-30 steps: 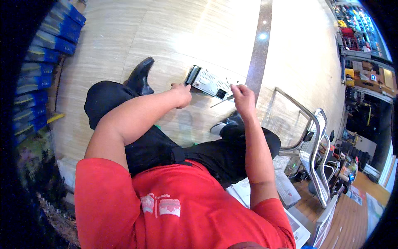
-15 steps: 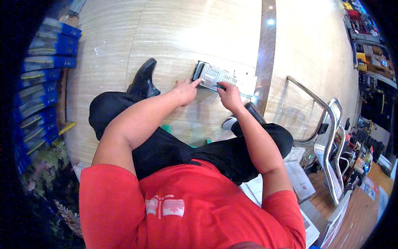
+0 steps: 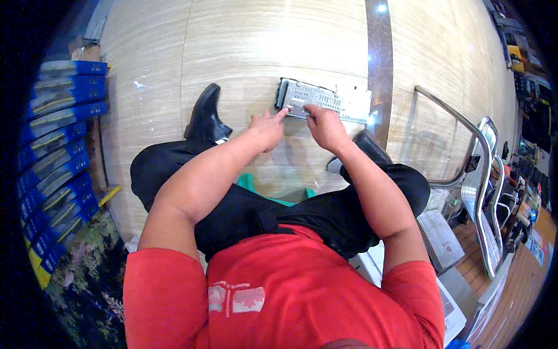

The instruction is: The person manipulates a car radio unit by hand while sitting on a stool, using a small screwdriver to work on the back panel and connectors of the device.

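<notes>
A silver metal device [image 3: 325, 100] with a slotted panel and a dark left end lies on the tiled floor in front of me. My left hand [image 3: 267, 128] reaches to its near left part, index finger stretched out against it and the other fingers loosely bent. Just right of it, my right hand [image 3: 325, 126] is closed on a thin tool at the device's near edge; its tip is hard to make out. My legs are apart on either side, with a black shoe [image 3: 204, 113] left of the device.
Stacked blue boxes [image 3: 67, 134] line the left. A tubular metal chair [image 3: 482, 192] stands on the right, with flat white packages [image 3: 439, 238] near it. Green plastic [image 3: 249, 181] shows between my legs. Cluttered shelving [image 3: 532, 116] fills the right rim.
My right hand has moved left and onto the device, with the tool less visible. My left hand has shifted right, its index finger now extended. The view has drifted slightly.
</notes>
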Available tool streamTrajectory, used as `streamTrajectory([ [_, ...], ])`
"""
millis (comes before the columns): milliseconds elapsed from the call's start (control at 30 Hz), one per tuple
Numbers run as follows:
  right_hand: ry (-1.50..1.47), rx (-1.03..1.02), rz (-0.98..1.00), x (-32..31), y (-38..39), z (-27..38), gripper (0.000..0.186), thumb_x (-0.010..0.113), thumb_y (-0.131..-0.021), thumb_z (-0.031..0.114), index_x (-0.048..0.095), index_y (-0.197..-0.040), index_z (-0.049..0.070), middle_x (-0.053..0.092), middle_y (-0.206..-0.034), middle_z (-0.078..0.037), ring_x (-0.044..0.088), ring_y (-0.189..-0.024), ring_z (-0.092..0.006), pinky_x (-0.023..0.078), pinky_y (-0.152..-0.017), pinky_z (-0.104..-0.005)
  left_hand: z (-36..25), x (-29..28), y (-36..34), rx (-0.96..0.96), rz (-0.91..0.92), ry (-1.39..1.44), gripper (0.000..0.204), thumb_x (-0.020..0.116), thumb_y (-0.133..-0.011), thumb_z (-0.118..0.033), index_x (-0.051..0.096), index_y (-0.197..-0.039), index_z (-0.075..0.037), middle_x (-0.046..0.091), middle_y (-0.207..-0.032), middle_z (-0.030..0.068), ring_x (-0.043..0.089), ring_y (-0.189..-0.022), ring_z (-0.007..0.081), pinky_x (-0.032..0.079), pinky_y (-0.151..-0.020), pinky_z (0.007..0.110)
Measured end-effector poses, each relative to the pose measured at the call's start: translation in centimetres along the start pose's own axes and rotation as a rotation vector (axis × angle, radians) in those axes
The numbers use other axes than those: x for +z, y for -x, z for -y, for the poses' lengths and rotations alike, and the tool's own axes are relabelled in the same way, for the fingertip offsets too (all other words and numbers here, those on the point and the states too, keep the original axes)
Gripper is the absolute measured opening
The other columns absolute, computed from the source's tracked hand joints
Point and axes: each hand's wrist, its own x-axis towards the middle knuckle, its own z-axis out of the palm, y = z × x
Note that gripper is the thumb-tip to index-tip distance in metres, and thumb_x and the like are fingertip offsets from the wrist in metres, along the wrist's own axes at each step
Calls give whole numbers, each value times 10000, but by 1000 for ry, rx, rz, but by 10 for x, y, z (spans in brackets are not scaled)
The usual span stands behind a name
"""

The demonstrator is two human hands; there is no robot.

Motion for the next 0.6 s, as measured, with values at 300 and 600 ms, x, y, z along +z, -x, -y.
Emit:
streamTrajectory([
  [300,76,-65,-33,11,6,-11,225,610,-927,180,653,-1072,14,676,-951,-224,652,-888,-410,525,-792,-484,0,-5,-4,-9,33,-16,475,683,-820,-84,604,-1288,-67,131,-1660,68,449,-1335,361,482,-988,528],
  [600,72,-92,-59,13,7,-12,204,603,-921,167,634,-1065,25,664,-946,-218,646,-886,-408,524,-774,-494,-4,-6,-8,-20,65,-50,526,710,-808,-102,587,-1318,-76,126,-1662,79,451,-1338,372,486,-981,529],
])
